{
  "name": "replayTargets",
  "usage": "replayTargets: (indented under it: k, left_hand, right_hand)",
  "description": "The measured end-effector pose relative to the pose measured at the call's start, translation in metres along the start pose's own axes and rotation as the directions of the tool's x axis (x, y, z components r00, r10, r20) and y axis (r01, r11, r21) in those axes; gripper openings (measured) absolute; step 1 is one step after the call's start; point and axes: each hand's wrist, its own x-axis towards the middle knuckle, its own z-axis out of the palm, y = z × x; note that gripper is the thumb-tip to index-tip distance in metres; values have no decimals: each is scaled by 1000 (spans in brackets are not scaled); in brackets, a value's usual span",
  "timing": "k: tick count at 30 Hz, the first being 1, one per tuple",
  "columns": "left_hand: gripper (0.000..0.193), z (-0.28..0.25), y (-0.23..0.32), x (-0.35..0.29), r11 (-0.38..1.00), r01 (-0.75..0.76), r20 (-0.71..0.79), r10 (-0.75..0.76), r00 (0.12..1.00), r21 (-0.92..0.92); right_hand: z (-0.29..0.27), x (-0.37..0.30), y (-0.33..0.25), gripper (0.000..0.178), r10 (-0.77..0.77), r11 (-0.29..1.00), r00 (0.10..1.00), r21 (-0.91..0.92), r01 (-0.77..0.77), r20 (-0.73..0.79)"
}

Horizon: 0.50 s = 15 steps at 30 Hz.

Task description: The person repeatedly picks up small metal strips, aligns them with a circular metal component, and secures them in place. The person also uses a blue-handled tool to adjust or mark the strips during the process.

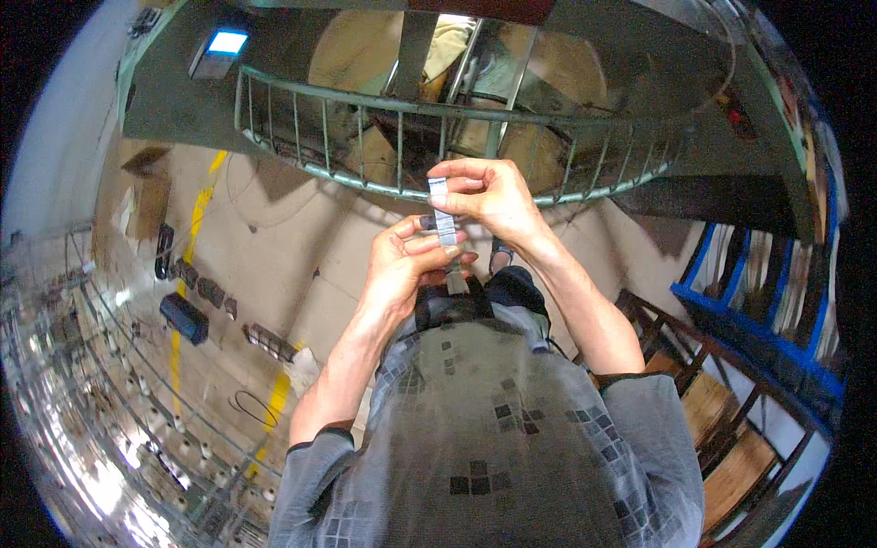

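Between my two hands, in front of my body, is a narrow strip of whitish-grey material with fine dark cross lines (442,219), held upright. My right hand (493,199) pinches its upper end between thumb and fingers. Lower down, my left hand (402,260) has its fingers closed around the bottom part of the strip. A dark covering shows on one left fingertip. What the strip is made of is too small to tell. Just beyond my hands curves a green metal railing (402,151), and neither hand touches it.
A large green machine frame (183,105) with a lit screen (227,42) stands ahead. Left lie dark boxes (184,318) beside a yellow floor line (203,203), near wire racks with spools (137,384). Right stand a blue-edged rack (776,310) and a dark frame holding wooden boards (708,397).
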Motion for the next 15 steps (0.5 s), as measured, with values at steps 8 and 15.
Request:
replayTargets:
  k: [8,15]
  left_hand:
    - [36,-63,20,-20,995,-62,59,58,997,80]
    - [28,-84,29,-21,991,-64,96,53,994,115]
  right_hand:
    - [72,1,7,33,22,999,964,41,-11,-267]
    - [81,0,-3,32,91,995,955,54,-78,-283]
